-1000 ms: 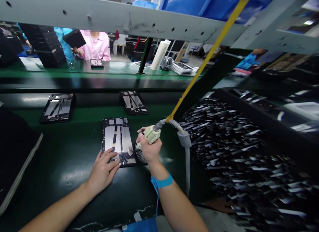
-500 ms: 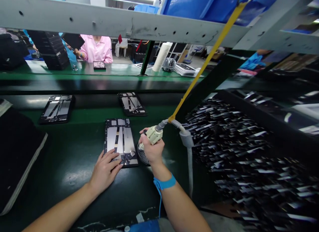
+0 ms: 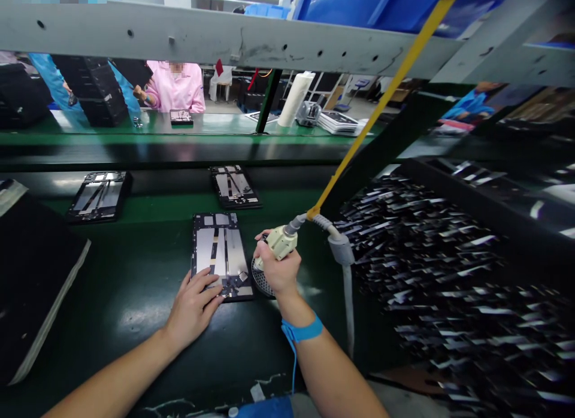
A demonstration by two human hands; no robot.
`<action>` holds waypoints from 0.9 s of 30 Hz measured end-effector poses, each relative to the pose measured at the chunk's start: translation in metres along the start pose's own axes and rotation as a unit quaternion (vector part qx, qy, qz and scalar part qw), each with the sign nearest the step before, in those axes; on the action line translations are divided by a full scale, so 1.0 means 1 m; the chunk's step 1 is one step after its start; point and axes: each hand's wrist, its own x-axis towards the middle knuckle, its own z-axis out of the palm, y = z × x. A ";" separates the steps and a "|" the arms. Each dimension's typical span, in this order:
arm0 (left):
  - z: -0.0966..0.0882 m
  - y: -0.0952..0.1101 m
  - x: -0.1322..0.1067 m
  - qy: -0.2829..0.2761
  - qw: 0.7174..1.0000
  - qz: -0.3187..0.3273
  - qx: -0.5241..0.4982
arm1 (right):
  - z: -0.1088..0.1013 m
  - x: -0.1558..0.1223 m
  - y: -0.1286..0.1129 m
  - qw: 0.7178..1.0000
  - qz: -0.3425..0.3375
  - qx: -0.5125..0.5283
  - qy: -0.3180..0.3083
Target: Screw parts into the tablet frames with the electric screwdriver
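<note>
Laid over the lower left part of the opened flat device (image 3: 221, 250) with the left grip (image 3: 192, 304), fingers extended, pinching nothing. Probably done to steady the device without covering its upper parts. Set lengthwise on the green counter (image 3: 117, 274), inner side up, leaving silvery plates (image 3: 236, 250) and a dark ribbon (image 3: 215, 244) exposed, presumably for easy access from above. Note a similar device (image 3: 234, 187) farther back, lying askew and well apart, likely out of the way of both arms. Just right of the nearer device, notice a round perforated disc (image 3: 261, 281), partly hidden; impossible to tell whether joined to the tool above. Wrapped firmly round that pale green tool (image 3: 282, 241) with the right grip (image 3: 279, 273), apparently for control close beside the device. Banded at the wrist by a blue strap (image 3: 304, 331) with a thin cord (image 3: 294, 367) trailing down, perhaps for grounding. See a taut yellow strap (image 3: 390, 91) slanting up from the grey cable (image 3: 349, 310), presumably bearing its weight. Farther right, find a dense heap of dark and silvery strips (image 3: 422, 250), seemingly placed clear of both grips.
</note>
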 end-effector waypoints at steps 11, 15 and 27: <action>-0.001 -0.001 0.000 -0.010 1.000 0.000 -0.002 | -0.001 -0.001 0.002 1.000 -0.015 -0.007 -0.001; 0.000 -0.002 0.000 -0.005 1.000 0.005 0.001 | -0.001 -0.001 0.001 1.000 -0.023 -0.018 -0.003; -0.001 0.000 0.000 -0.004 1.000 0.000 0.001 | -0.001 -0.001 0.003 1.000 -0.021 -0.022 -0.008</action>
